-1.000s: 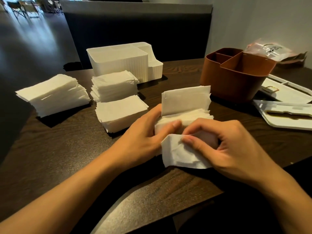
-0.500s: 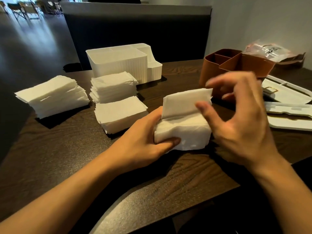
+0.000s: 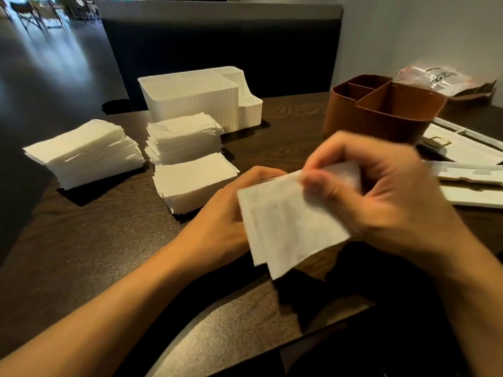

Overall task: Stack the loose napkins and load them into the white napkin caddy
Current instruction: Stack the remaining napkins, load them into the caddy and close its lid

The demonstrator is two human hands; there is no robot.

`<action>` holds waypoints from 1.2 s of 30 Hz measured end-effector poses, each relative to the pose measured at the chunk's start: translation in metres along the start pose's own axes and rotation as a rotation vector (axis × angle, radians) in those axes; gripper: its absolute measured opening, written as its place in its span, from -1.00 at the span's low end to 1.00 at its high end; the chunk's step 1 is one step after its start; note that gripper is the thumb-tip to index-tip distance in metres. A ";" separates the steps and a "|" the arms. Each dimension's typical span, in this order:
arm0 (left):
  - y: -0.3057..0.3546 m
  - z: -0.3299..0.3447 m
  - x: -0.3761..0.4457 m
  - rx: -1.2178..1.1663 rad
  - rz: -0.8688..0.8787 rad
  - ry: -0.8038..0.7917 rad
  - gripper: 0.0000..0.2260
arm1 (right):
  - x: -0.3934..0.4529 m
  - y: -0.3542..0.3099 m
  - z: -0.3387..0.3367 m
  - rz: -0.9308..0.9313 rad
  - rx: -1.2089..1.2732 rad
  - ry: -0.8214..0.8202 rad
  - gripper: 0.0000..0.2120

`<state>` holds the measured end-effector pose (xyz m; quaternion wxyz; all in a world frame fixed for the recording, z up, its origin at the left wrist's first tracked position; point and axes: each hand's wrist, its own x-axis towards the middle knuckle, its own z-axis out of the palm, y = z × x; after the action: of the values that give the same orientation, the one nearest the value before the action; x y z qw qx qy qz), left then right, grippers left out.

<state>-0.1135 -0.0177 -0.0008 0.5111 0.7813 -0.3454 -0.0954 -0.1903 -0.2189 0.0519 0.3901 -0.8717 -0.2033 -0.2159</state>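
Observation:
A bundle of white napkins (image 3: 288, 227) is tilted toward me at the middle of the dark wooden table (image 3: 95, 240). My left hand (image 3: 217, 227) grips its left side from behind. My right hand (image 3: 381, 197), blurred by motion, pinches the bundle's upper right edge. Three more napkin stacks lie to the left: a wide one (image 3: 84, 151), a tall one (image 3: 182, 140) and a lower one (image 3: 193, 180) in front of it. The white napkin caddy (image 3: 196, 96) stands behind the tall stack with nothing visible inside.
A brown divided caddy (image 3: 381, 110) stands at the back right, with a clear plastic bag (image 3: 432, 80) behind it. White trays (image 3: 468, 153) lie along the right edge. A dark bench back (image 3: 217, 44) rises behind the table. The table's front edge is close to me.
My right hand came back down onto the bundle and took its upper edge. The bundle has tipped forward, its broad face now toward me. My left hand kept its hold.

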 end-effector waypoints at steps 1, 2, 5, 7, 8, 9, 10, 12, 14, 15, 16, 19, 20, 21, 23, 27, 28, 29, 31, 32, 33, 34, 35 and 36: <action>0.002 0.000 0.000 -0.034 -0.010 -0.021 -0.65 | -0.005 0.005 0.005 0.025 -0.039 -0.017 -0.85; 0.004 0.000 0.000 -0.074 -0.024 -0.028 -0.72 | -0.008 0.011 0.009 0.032 -0.097 -0.012 -0.82; 0.012 0.000 -0.002 -0.090 -0.032 -0.003 -0.73 | -0.017 0.028 0.018 0.027 -0.226 0.096 -0.79; 0.013 0.000 -0.003 -0.100 -0.031 -0.005 -0.62 | -0.023 0.033 0.023 0.031 -0.222 0.179 -0.81; 0.014 0.000 -0.003 -0.120 -0.034 -0.025 -0.61 | -0.026 0.034 0.026 0.039 -0.205 0.208 -0.81; 0.015 -0.001 -0.003 -0.110 -0.032 -0.052 -0.61 | -0.027 0.033 0.028 0.050 -0.184 0.227 -0.82; 0.015 0.000 -0.003 -0.046 -0.023 -0.076 -0.59 | -0.027 0.033 0.029 0.059 -0.170 0.239 -0.81; 0.010 0.000 -0.002 0.124 0.033 -0.066 -0.48 | -0.026 0.032 0.030 0.070 -0.186 0.241 -0.75; 0.004 0.000 0.000 0.175 0.091 -0.010 -0.46 | -0.028 0.033 0.032 0.138 -0.201 0.210 -0.50; 0.005 0.001 0.001 0.156 0.106 0.014 -0.46 | -0.030 0.034 0.031 0.198 -0.182 0.175 -0.32; 0.004 0.000 0.000 0.138 0.115 0.036 -0.44 | -0.031 0.036 0.033 0.270 -0.144 0.121 -0.14; 0.005 0.002 -0.001 0.119 0.098 0.030 -0.33 | -0.028 0.042 0.028 0.422 -0.017 -0.038 0.16; 0.005 0.003 -0.001 0.118 0.088 0.027 -0.29 | -0.025 0.044 0.026 0.439 0.036 -0.055 0.17; 0.004 0.005 -0.002 0.117 0.080 0.024 -0.26 | -0.024 0.045 0.024 0.459 0.107 -0.038 0.15; 0.001 0.008 -0.001 0.112 0.063 0.048 -0.24 | -0.021 0.045 0.029 0.494 0.225 0.042 0.03; 0.002 0.013 0.002 0.128 0.069 0.100 -0.20 | -0.021 0.040 0.047 0.595 0.332 0.245 -0.36; 0.001 0.012 0.002 0.132 0.071 0.110 -0.18 | -0.020 0.039 0.049 0.612 0.354 0.285 -0.43; 0.001 0.012 0.002 0.133 0.070 0.115 -0.17 | -0.019 0.038 0.049 0.633 0.365 0.322 -0.49; 0.000 0.011 0.001 0.121 0.064 0.113 -0.14 | -0.017 0.035 0.049 0.667 0.390 0.357 -0.50; 0.000 0.011 0.001 0.114 0.061 0.100 -0.13 | -0.017 0.034 0.050 0.668 0.406 0.343 -0.51; 0.000 0.011 0.000 0.113 0.062 0.088 -0.13 | -0.017 0.033 0.051 0.661 0.418 0.314 -0.53; 0.000 0.011 0.000 0.118 0.065 0.084 -0.13 | -0.016 0.032 0.052 0.651 0.425 0.289 -0.55; 0.000 0.011 0.000 0.122 0.066 0.089 -0.15 | -0.016 0.032 0.052 0.646 0.429 0.286 -0.55; 0.000 0.010 0.000 0.121 0.060 0.096 -0.17 | -0.015 0.032 0.050 0.650 0.443 0.304 -0.55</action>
<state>-0.1181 -0.0251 -0.0054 0.4815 0.8037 -0.3489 -0.0215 -0.1752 -0.2030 -0.0057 0.6415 -0.7437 0.1008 -0.1589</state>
